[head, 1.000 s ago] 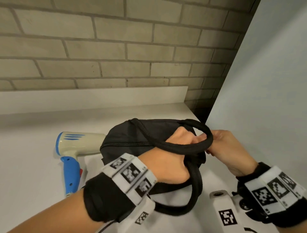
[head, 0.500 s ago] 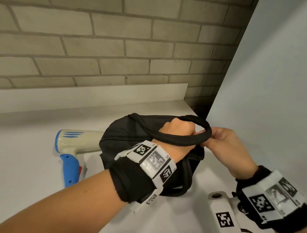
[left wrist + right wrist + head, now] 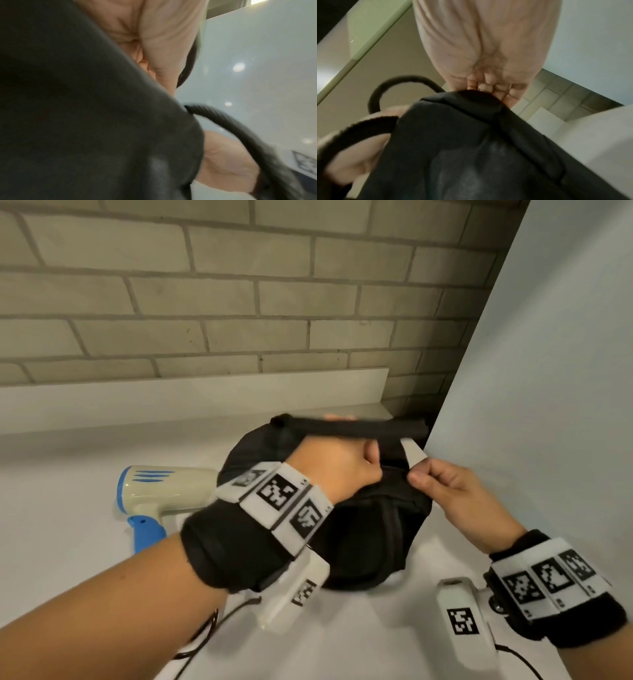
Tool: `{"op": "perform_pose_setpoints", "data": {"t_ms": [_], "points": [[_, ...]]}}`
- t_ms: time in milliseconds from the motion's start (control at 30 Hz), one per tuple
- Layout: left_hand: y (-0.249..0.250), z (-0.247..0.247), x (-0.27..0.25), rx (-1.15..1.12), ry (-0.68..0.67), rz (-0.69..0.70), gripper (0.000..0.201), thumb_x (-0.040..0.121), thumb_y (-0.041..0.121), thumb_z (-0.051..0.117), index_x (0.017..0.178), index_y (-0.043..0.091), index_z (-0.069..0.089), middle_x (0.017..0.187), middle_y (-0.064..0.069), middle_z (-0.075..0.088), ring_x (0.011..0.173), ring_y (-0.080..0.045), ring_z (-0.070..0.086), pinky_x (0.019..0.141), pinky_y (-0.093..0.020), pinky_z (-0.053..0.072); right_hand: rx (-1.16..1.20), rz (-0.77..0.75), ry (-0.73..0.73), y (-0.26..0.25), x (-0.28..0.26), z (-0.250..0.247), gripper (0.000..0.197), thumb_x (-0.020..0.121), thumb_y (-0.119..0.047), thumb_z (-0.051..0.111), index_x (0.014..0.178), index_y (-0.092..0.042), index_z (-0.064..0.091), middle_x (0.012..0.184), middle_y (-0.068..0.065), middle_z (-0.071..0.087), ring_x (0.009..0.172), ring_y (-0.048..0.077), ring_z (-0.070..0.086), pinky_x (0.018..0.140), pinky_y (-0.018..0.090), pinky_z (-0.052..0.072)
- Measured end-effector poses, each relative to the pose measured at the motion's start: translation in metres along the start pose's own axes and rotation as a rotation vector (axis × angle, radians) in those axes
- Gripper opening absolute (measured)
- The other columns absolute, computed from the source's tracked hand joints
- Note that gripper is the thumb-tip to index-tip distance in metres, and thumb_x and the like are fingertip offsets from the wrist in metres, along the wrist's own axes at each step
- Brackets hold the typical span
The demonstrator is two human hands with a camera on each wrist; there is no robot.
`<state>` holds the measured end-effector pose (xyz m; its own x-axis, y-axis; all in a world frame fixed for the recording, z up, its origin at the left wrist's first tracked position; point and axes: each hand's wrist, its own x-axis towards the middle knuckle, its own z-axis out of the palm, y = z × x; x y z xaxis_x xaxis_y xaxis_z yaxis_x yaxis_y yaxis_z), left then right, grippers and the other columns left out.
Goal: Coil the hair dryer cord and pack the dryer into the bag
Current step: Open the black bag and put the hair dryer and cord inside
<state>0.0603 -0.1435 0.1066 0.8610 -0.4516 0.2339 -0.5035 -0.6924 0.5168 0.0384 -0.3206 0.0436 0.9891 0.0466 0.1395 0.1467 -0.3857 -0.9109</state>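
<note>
Since the earlier frame, my left hand (image 3: 337, 465) swung over the bag (image 3: 373, 529), gripping its top steady; right hand (image 3: 445, 491) pinches the zipper end to open it. Hair dryer (image 3: 161, 494) waits on the tabletop (image 3: 61, 508), touching the bag's left side.

Black fabric bag (image 3: 370, 529); cream plastic hair dryer (image 3: 164, 491) with blue handle and stripes; white surface (image 3: 68, 508); beige brick wall (image 3: 239, 302).

Both bare forearms wore black wristbands (image 3: 236, 546) carrying white square-coded marker blocks (image 3: 274, 494), thin black cables trailing
</note>
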Motion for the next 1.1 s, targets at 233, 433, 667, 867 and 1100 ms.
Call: {"op": "perform_pose_setpoints", "data": {"t_ms": [233,433,667,867,1100], "points": [[-0.078,-0.060,-0.033,-0.107,0.136,-0.207,0.023,0.067,0.008,0.071,0.048,0.016,0.061,0.048,0.001,0.064,0.050,-0.002,0.057,0.051,-0.008,0.041,0.170,0.034,0.069,0.021,0.004,-0.023,0.054,0.042,-0.076,0.067,0.060,-0.025,0.061,0.053,-0.013,0.054,0.054,0.001,0.046,0.056,0.013,0.041],[-0.136,-0.026,-0.088,-0.333,0.118,-0.451,0.025,0.069,0.003,0.072,0.047,0.012,0.063,0.048,0.001,0.067,0.044,-0.001,0.056,0.045,-0.005,0.042,0.128,0.043,-0.027,0.017,0.008,-0.016,0.060,0.048,-0.073,0.066,0.069,-0.017,0.063,0.070,0.003,0.059,0.067,0.015,0.052,0.061,0.014,0.048],[-0.150,0.014,-0.076,-0.134,-0.045,-0.329,0.036,0.071,0.001,0.067,0.051,0.027,0.055,0.052,0.016,0.054,0.049,0.014,0.053,0.053,-0.002,0.039,-0.025,0.031,-0.046,-0.007,0.018,-0.012,0.029,0.090,-0.003,0.043,0.070,-0.018,0.058,0.062,-0.011,0.065,0.060,-0.010,0.057,0.068,0.009,0.043],[-0.134,-0.009,-0.070,0.094,-0.227,-0.197,0.013,0.079,0.018,0.061,0.075,0.025,0.071,0.084,0.009,0.062,0.082,-0.010,0.061,0.079,-0.015,0.044,-0.230,0.020,-0.215,-0.041,0.015,-0.006,0.018,0.077,-0.018,0.065,0.088,-0.032,0.063,0.094,-0.015,0.064,0.083,-0.012,0.058,0.068,0.003,0.044],[-0.097,-0.057,-0.048,0.040,0.177,0.017,0.021,0.073,0.025,0.064,0.092,0.026,0.055,0.107,0.007,0.053,0.107,-0.013,0.049,0.094,-0.038,0.044,-0.674,0.000,-0.418,-0.074,0.025,0.014,0.062,0.057,-0.039,0.080,0.112,-0.030,0.052,0.122,-0.010,0.051,0.114,0.011,0.045,0.101,0.032,0.040]]}}
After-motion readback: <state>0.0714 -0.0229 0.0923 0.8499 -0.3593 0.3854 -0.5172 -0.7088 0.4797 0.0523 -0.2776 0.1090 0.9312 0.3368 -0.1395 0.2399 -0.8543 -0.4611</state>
